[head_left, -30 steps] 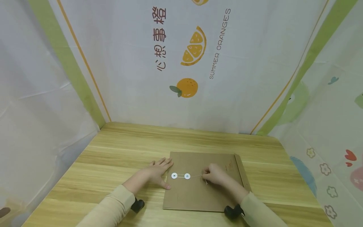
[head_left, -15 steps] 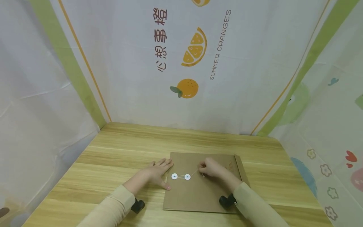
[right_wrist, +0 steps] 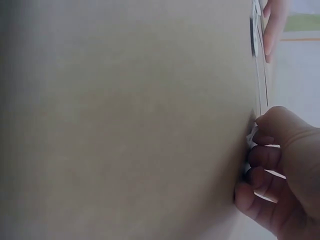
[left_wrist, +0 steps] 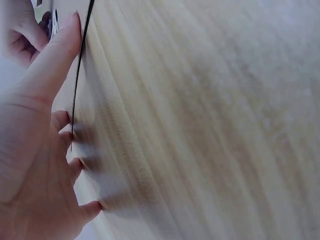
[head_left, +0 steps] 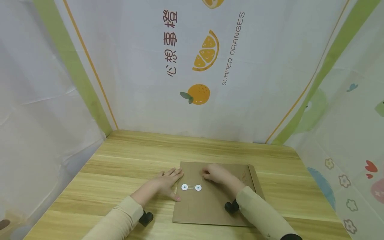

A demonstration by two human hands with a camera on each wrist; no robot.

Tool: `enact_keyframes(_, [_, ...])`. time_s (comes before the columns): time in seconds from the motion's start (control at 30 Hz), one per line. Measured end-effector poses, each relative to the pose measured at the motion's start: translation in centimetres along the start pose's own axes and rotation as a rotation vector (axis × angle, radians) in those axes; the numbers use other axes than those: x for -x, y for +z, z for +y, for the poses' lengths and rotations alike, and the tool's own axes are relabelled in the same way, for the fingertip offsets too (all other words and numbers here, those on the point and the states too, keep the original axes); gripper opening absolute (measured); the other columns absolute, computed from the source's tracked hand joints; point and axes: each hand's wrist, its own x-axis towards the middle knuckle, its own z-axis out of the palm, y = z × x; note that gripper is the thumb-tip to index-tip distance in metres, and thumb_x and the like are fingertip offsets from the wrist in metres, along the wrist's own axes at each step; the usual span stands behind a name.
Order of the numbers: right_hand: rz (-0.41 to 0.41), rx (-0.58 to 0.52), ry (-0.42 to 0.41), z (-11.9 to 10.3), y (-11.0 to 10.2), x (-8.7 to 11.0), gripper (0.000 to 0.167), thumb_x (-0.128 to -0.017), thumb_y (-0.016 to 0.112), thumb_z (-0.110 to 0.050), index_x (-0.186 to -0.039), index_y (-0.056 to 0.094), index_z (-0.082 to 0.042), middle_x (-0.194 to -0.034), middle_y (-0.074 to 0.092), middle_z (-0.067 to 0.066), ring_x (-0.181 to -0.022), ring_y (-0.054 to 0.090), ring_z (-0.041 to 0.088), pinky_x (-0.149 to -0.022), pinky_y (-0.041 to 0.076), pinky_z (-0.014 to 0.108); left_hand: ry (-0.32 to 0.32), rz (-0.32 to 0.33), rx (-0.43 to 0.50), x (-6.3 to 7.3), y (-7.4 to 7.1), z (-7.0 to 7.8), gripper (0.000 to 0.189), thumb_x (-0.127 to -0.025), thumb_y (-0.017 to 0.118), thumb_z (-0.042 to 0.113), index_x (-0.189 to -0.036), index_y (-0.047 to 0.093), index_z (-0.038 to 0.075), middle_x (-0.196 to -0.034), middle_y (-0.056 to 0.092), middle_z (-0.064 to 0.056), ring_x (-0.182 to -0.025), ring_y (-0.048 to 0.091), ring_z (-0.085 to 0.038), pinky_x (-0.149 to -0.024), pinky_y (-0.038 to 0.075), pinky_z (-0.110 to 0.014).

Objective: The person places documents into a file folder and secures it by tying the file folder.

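A brown kraft-paper document envelope [head_left: 210, 206] lies flat on the wooden table. Two white round buttons sit near its left edge, the left button [head_left: 184, 187] and the right button [head_left: 198, 188], with thin string [head_left: 191, 189] running between them. From the right button the loose string rises to my right hand [head_left: 217, 174], whose thumb and curled fingers pinch it above the envelope. My left hand [head_left: 168, 183] lies spread at the envelope's left edge, thumb on the paper. In the left wrist view, the other fingertips [left_wrist: 91, 210] of this hand touch the edge and the tabletop.
The wooden table [head_left: 129, 156] extends around the envelope. A white curtain [head_left: 144, 100] with orange prints hangs behind it, and similar cloth hangs at both sides. Black wrist camera mounts [head_left: 146, 218] stick out from both sleeves.
My right hand has moved left and away from me over the envelope, swinging the string from pointing right to pointing up from the right button. My left hand has stayed in place.
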Motion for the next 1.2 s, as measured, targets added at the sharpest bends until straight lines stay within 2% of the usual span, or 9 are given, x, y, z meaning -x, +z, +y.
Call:
enact_keyframes(0.2, [0.003,0.070,-0.028,-0.6,0.4,-1.1,0.032,-0.093,0.061,-0.017,-0.067,0.043,-0.018,-0.058,0.035,-0.010,-0.053,0.036,0.005,-0.049,0.032,0.022,-0.008,0.004,-0.008,0.0,0.0,0.1,0.106,-0.070,0.076,0.054,-0.151,0.026,0.008,-0.159,0.012,-0.009,-0.144,0.006,-0.032,-0.110,0.007,-0.062])
enact_keyframes(0.37, [0.007,0.085,-0.041,-1.1,0.6,-2.0,0.030,-0.094,0.059,-0.014,-0.068,0.045,-0.018,-0.058,0.038,-0.009,-0.053,0.038,0.005,-0.049,0.035,0.022,-0.003,0.001,0.001,0.1,0.0,0.2,0.106,-0.070,0.075,0.054,-0.151,0.026,0.007,-0.159,0.012,-0.009,-0.144,0.006,-0.033,-0.110,0.006,-0.062])
enact_keyframes(0.63, [-0.001,0.225,-0.101,-1.9,1.1,-3.3,0.017,-0.098,0.054,-0.022,-0.081,0.052,-0.020,-0.067,0.047,-0.010,-0.061,0.046,0.006,-0.058,0.044,0.023,-0.007,0.002,0.000,0.1,0.0,0.1,0.105,-0.071,0.075,0.054,-0.151,0.026,0.008,-0.159,0.013,-0.009,-0.144,0.006,-0.032,-0.110,0.006,-0.062])
enact_keyframes(0.93, [-0.012,0.243,-0.089,-2.6,1.9,-4.0,0.016,-0.100,0.049,-0.025,-0.084,0.050,-0.022,-0.067,0.045,-0.010,-0.061,0.045,0.006,-0.059,0.042,0.022,0.004,0.002,-0.006,0.2,-0.1,0.1,0.104,-0.071,0.076,0.053,-0.150,0.027,0.006,-0.158,0.014,-0.010,-0.144,0.007,-0.034,-0.109,0.007,-0.063])
enact_keyframes(1.2, [-0.013,0.172,-0.080,-2.9,2.0,-4.5,0.016,-0.101,0.047,-0.027,-0.086,0.049,-0.023,-0.077,0.053,-0.010,-0.071,0.053,0.009,-0.066,0.047,0.027,0.009,-0.006,-0.007,0.4,-0.4,0.4,0.103,-0.072,0.075,0.052,-0.150,0.027,0.004,-0.158,0.014,-0.012,-0.143,0.007,-0.035,-0.109,0.007,-0.063])
